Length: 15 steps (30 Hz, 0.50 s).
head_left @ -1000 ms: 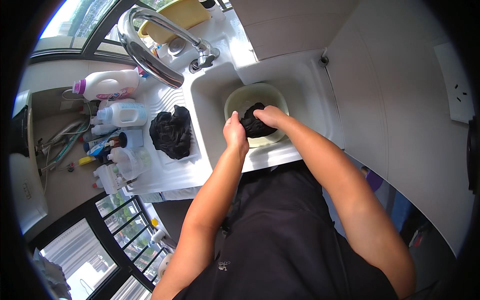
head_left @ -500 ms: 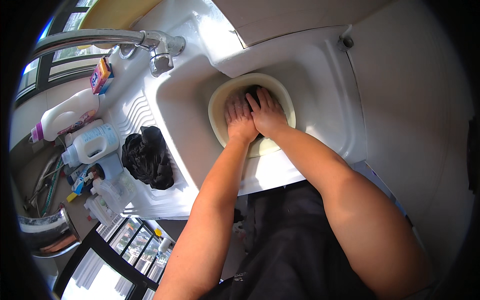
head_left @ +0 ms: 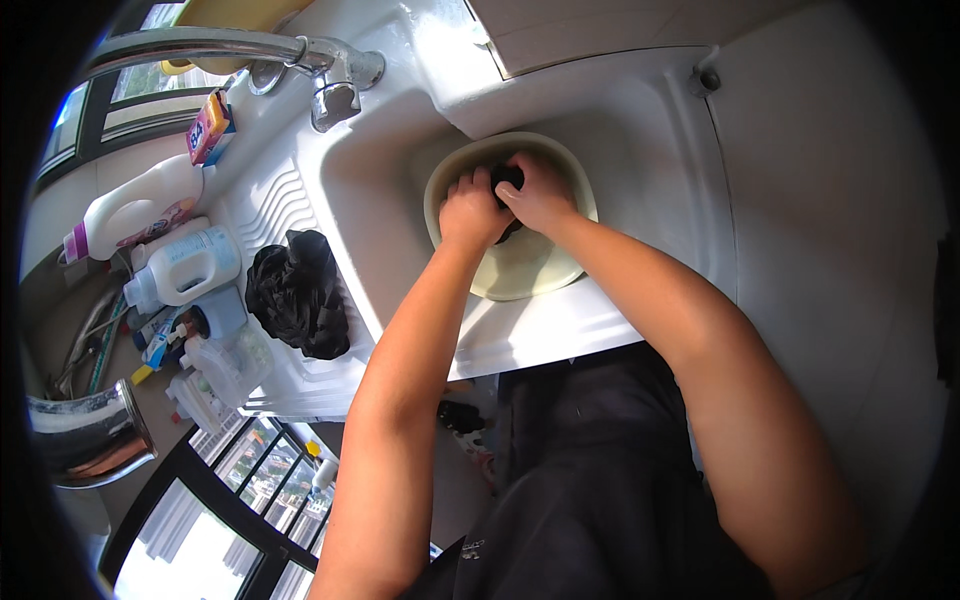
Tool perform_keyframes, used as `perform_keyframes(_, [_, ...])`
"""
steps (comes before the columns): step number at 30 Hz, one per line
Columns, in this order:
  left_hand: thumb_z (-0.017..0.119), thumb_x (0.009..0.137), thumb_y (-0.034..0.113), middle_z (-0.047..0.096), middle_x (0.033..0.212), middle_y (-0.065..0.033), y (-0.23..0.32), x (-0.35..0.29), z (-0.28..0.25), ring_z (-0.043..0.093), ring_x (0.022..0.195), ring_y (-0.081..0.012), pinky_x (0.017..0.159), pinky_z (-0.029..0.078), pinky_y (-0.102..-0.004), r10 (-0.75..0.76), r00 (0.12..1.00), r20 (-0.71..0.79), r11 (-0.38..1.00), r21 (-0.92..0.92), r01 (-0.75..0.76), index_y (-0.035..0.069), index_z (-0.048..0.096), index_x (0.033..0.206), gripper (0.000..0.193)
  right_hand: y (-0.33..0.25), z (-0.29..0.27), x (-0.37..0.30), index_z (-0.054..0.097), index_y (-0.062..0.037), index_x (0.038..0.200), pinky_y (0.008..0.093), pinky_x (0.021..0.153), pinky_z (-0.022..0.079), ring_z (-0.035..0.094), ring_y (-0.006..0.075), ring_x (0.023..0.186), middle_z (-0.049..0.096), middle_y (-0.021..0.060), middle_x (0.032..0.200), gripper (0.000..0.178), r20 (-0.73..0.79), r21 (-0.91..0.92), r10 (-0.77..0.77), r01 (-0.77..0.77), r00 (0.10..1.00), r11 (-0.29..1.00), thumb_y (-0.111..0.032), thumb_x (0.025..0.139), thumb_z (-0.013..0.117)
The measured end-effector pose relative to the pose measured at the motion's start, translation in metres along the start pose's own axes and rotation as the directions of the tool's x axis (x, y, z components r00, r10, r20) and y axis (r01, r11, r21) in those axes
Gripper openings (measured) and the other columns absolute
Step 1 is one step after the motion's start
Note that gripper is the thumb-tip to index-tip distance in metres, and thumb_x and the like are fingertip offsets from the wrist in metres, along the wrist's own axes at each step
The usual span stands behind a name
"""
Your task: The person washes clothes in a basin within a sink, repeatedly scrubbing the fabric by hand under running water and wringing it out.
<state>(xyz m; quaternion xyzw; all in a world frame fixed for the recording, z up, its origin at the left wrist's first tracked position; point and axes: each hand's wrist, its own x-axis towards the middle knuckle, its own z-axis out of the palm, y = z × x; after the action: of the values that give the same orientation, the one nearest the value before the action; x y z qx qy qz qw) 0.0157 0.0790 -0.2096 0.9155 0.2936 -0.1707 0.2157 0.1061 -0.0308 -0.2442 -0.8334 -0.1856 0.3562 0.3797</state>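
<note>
A cream-coloured plastic basin (head_left: 436,178) holding water sits in the white sink (head_left: 665,190). Inside it, a small dark cloth (head_left: 507,178) is bunched between my two hands. My left hand (head_left: 472,211) curls its fingers round the left side of the cloth. From the right, my right hand (head_left: 539,193) grips it, thumb toward the left hand. Part of the cloth shows between and below the hands; the rest is hidden by my fingers.
A chrome faucet (head_left: 340,75) arches over the sink's upper left. On the ribbed drainboard (head_left: 270,225) lies a crumpled black plastic bag (head_left: 298,297). Detergent bottles (head_left: 190,268) and a small colourful box (head_left: 210,130) stand along the left edge. A wall (head_left: 830,200) bounds the right.
My hands have gone from lying flat, pressing down in the basin, to curled fingers gathering the dark cloth between them. The view has shifted slightly.
</note>
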Motion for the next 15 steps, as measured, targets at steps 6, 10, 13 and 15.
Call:
perform_keyframes(6, [0.085, 0.077, 0.030, 0.052, 0.130, -0.0190, -0.013, -0.053, 0.023, 0.050, 0.124, -0.0427, 0.105, 0.043, -0.0566, 0.171, 0.952, -0.254, 0.985, 0.054, -0.162, 0.007, 0.052, 0.134, 0.070, 0.016, -0.024, -0.048, 0.065, -0.0123, 0.117, 0.0529, 0.097, 0.052, 0.061, 0.0351, 0.114, 0.062, 0.0115, 0.118, 0.042, 0.029, -0.257, -0.443, 0.435, 0.896, 0.863, -0.026, 0.078, 0.073])
perform_keyframes(10, [0.087, 0.076, 0.039, 0.045, 0.150, -0.0205, -0.019, -0.055, 0.032, 0.044, 0.139, -0.0425, 0.114, 0.039, -0.0566, 0.160, 0.973, -0.168, 0.987, 0.013, -0.160, 0.008, 0.045, 0.149, 0.090, 0.024, -0.012, -0.054, 0.066, -0.0129, 0.123, 0.0529, 0.110, 0.046, 0.054, 0.0320, 0.132, 0.059, 0.0115, 0.135, 0.040, 0.047, -0.358, -0.395, 0.385, 0.917, 0.851, -0.032, 0.088, 0.071])
perform_keyframes(13, [0.084, 0.079, 0.045, 0.031, 0.167, -0.0201, -0.021, -0.041, 0.051, 0.029, 0.154, -0.0420, 0.124, 0.029, -0.0559, 0.150, 0.984, -0.094, 0.989, 0.027, -0.148, 0.009, 0.032, 0.163, 0.104, 0.040, 0.019, -0.051, 0.059, -0.0140, 0.141, 0.0522, 0.120, 0.039, 0.040, 0.0336, 0.150, 0.048, 0.0128, 0.156, 0.046, -0.063, -0.482, -0.433, 0.353, 0.899, 0.802, -0.032, 0.099, 0.064])
perform_keyframes(15, [0.079, 0.083, 0.047, 0.022, 0.174, -0.0188, -0.024, -0.032, 0.072, 0.019, 0.161, -0.0414, 0.129, 0.022, -0.0554, 0.111, 0.992, -0.056, 0.989, 0.107, -0.105, 0.010, 0.025, 0.168, 0.107, 0.042, 0.030, -0.044, 0.054, -0.0149, 0.152, 0.0522, 0.125, 0.034, 0.029, 0.0344, 0.159, 0.037, 0.0132, 0.168, 0.051, -0.026, -0.534, -0.384, 0.312, 0.923, 0.785, -0.031, 0.104, 0.058])
